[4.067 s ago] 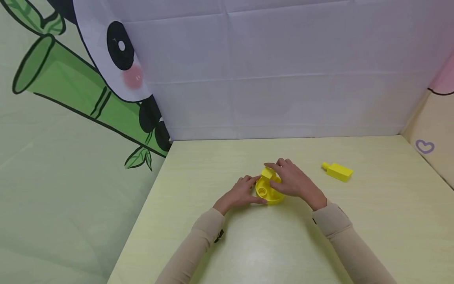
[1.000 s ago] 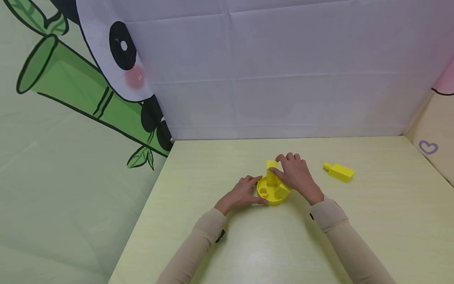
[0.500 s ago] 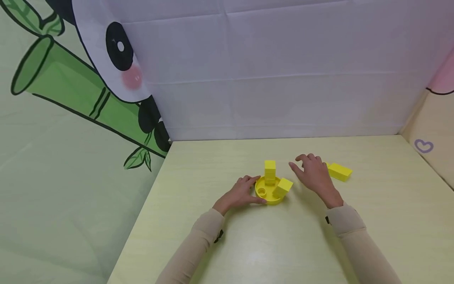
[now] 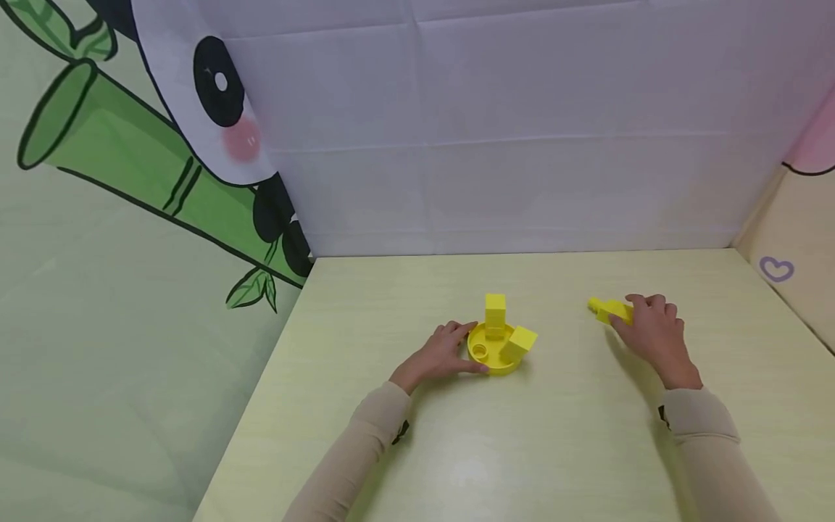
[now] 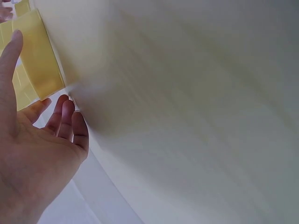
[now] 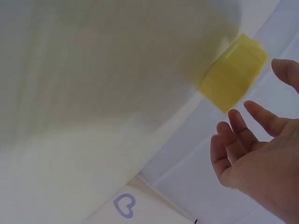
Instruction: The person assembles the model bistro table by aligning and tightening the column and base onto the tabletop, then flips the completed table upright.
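My left hand holds the rim of a round yellow base, thumb and index finger on opposite sides; the left wrist view shows its other fingers loosely bent beside the base. An upright yellow block stands at the far side of the base. A second yellow block leans outward at the right. A round socket shows at the left. My right hand is over a loose yellow block with a knobbed end. In the right wrist view, thumb and fingers are spread around this block.
The pale wooden table spreads around both hands. Behind it hangs a white cloth, and a green printed cloth covers the left side. A cream panel with a purple heart borders the right edge.
My right hand has let go of the upright block and moved right to the loose block. The left hand keeps its place on the base. Earlier, the right hand was setting a block at the base.
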{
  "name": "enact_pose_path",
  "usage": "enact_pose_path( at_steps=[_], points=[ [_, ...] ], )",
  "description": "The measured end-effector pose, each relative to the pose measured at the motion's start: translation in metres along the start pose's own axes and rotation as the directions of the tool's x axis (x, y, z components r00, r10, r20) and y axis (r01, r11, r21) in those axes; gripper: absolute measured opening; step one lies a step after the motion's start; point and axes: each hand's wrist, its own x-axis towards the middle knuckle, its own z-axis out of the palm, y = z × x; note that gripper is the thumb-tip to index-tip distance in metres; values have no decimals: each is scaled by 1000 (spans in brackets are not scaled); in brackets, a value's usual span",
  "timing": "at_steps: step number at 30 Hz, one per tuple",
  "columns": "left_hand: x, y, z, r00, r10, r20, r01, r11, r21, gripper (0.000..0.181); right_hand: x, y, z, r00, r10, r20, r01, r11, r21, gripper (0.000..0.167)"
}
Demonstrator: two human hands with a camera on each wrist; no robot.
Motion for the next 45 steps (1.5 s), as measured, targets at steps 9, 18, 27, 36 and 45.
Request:
enact_pose_path(
  at_steps=[9, 18, 27, 36, 45],
  points=[
    [-1, 1, -1, 1000, -9, 6, 9, 1000, -3, 96, -3, 22, -3, 990, 122, 71, -120, 992, -36, 60],
    [0, -2, 0, 1000, -9, 5, 9, 1000, 6, 96, -5, 15, -5, 997, 78, 27, -78, 997, -1, 57],
    [-1, 1, -1, 1000, -11, 9, 11, 1000, 10, 96, 0, -37, -22, 998, -66, -22, 68, 991, 117, 54],
    [1, -1, -1, 1000, -7, 11, 7, 1000, -1, 97, -3, -113, -31, 944, -311, -106, 329, 900, 286, 35],
    [1, -1, -1, 1000, -17, 15, 17, 1000, -4, 97, -6, -159, -13, 876, -482, 21, 468, 861, 199, 27]
  ],
)
